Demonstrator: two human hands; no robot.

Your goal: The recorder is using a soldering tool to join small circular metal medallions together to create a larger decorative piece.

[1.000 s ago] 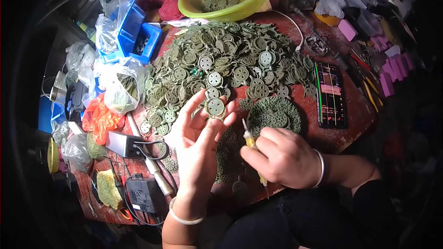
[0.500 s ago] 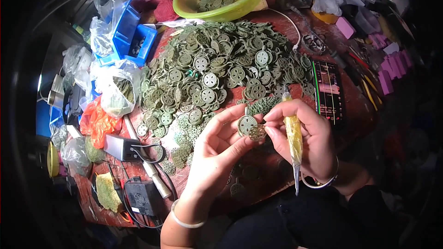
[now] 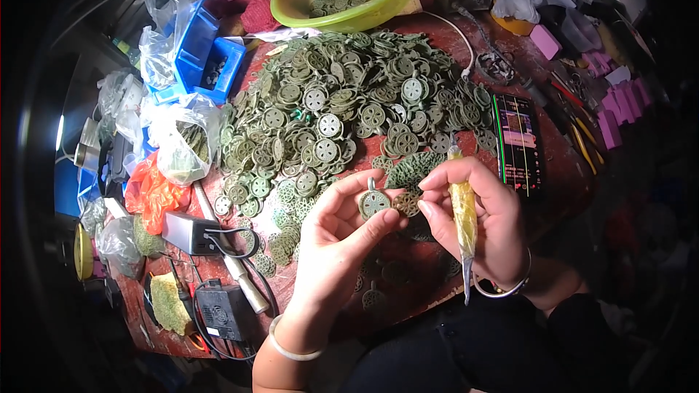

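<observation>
My left hand [image 3: 331, 244] holds a round grey-green metal pendant with a loop [image 3: 374, 205] between thumb and fingers. Just right of it, a darker openwork disc [image 3: 406, 204] is between both hands' fingertips, apparently hinged or joined to the pendant; I cannot tell which. My right hand [image 3: 480, 229] grips an upright, yellow-wrapped tool [image 3: 463, 222] with narrow ends, its thumb and forefinger closed near that disc. Behind my hands lie a heap of similar pendants [image 3: 306, 87], scattered flat openwork discs [image 3: 295, 207] and a dark green textured round pad [image 3: 411, 167], partly hidden.
A yellow-green basin [image 3: 295, 0] holding discs stands at the back. Blue bins [image 3: 218, 65], plastic bags [image 3: 182, 138], a power adapter [image 3: 222, 309] and cables crowd the left. A phone with lit screen [image 3: 518, 145], pliers [image 3: 582, 138] and pink blocks [image 3: 619, 109] lie right.
My right hand has risen and turned, bringing the tool upright and its fingertips to my left hand. My left hand moved rightward and down, and the openwork disc now shows beside the pendant.
</observation>
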